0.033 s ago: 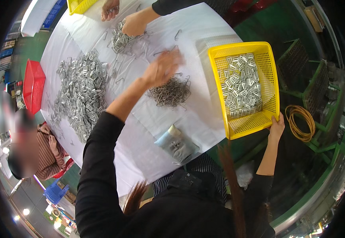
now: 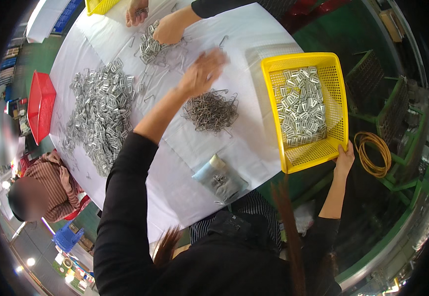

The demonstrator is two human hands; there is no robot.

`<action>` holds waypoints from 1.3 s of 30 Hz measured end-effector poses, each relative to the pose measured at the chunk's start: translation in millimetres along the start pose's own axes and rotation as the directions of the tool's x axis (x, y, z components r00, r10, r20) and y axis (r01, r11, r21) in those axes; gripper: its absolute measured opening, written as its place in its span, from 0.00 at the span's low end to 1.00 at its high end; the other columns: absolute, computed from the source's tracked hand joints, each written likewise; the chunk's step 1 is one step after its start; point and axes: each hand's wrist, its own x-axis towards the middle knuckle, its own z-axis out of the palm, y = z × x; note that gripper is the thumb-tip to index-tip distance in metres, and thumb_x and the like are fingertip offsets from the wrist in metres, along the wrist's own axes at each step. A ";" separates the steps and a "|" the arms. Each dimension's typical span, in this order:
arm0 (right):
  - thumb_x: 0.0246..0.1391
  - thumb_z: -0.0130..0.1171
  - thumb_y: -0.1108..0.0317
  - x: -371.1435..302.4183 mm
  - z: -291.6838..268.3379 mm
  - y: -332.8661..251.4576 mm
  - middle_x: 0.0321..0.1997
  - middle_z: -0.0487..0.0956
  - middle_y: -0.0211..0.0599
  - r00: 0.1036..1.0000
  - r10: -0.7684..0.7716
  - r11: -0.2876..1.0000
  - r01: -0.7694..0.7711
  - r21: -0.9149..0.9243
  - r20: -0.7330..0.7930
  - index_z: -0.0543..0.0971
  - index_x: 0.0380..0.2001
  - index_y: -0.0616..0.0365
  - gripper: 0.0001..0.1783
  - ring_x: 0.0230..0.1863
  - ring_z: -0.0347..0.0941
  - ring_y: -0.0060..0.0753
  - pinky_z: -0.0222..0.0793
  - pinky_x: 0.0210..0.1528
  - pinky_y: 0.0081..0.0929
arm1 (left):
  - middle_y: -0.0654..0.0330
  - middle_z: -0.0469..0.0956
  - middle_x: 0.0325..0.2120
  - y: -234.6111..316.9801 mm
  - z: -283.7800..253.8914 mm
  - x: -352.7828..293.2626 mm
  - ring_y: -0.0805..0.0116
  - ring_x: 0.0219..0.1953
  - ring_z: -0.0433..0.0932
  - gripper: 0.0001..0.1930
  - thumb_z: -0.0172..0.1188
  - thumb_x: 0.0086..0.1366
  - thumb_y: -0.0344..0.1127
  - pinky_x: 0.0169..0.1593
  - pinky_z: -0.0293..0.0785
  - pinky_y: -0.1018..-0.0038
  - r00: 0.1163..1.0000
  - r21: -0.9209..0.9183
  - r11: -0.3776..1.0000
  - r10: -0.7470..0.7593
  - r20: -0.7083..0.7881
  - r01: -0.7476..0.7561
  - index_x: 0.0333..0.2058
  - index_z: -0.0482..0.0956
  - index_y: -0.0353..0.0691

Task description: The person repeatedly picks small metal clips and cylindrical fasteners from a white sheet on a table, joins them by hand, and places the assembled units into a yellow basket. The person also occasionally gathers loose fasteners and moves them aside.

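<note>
My left hand [image 2: 203, 74] is over the white-covered table, its fingers smeared by motion, just beyond a pile of dark bent wire pieces [image 2: 210, 112]. Whether it holds anything cannot be made out. At the table's right edge, my right hand [image 2: 344, 159] grips the near right corner of a yellow perforated plastic basket [image 2: 335, 91]. Inside the basket lie many small silvery slotted metal buckles [image 2: 301, 106]. A small clear-and-bluish bag [image 2: 221, 180] with a few metal bits on it lies near the table's front edge.
A large heap of metal buckles [image 2: 101, 116] covers the table's left part. Across the table, another person's hands [image 2: 170, 28] work at a smaller heap [image 2: 150, 47]. A red basket [image 2: 41, 106] stands at the left edge. Green metal racks [image 2: 389, 116] and a coiled yellow hose [image 2: 374, 154] are at right.
My left hand has shifted slightly farther from me, uncovering more of the wire pile. My right hand keeps its grip on the basket.
</note>
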 end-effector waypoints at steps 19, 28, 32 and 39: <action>0.31 0.70 0.53 -167.2 226.1 -38.1 0.65 0.43 0.61 0.504 -0.659 0.522 0.841 -0.144 0.559 0.45 0.63 0.55 0.60 0.65 0.37 0.65 0.40 0.61 0.59 | 0.60 0.61 0.57 -20.0 -11.3 -68.4 0.60 0.64 0.49 0.23 0.39 0.66 0.50 0.65 0.38 0.52 0.973 0.176 0.962 -0.184 -0.138 0.207 0.56 0.63 0.50; 0.22 0.70 0.40 -171.1 247.9 -19.0 0.65 0.36 0.67 0.459 -0.655 0.405 0.884 -0.235 0.600 0.40 0.63 0.57 0.70 0.66 0.29 0.68 0.27 0.60 0.66 | 0.54 0.60 0.57 4.8 12.4 -96.6 0.58 0.64 0.49 0.26 0.39 0.65 0.50 0.64 0.38 0.52 0.896 0.220 0.910 -0.258 -0.360 0.351 0.56 0.61 0.41; 0.25 0.69 0.41 -176.9 276.7 -32.6 0.64 0.40 0.66 0.382 -0.750 0.353 0.922 -0.161 0.541 0.41 0.62 0.61 0.68 0.66 0.32 0.69 0.30 0.60 0.65 | 0.53 0.62 0.56 26.1 24.8 -100.3 0.57 0.63 0.52 0.24 0.39 0.65 0.44 0.64 0.44 0.57 0.968 -0.043 0.981 -0.195 -0.161 0.190 0.56 0.61 0.40; 0.42 0.62 0.60 -180.9 313.6 -41.5 0.63 0.51 0.58 0.305 -0.815 0.392 0.916 0.082 0.493 0.46 0.61 0.66 0.49 0.65 0.43 0.59 0.41 0.62 0.54 | 0.50 0.70 0.49 68.4 35.5 -110.3 0.54 0.55 0.65 0.18 0.42 0.63 0.35 0.58 0.59 0.65 0.863 -0.489 0.840 -0.411 -0.294 0.234 0.50 0.68 0.35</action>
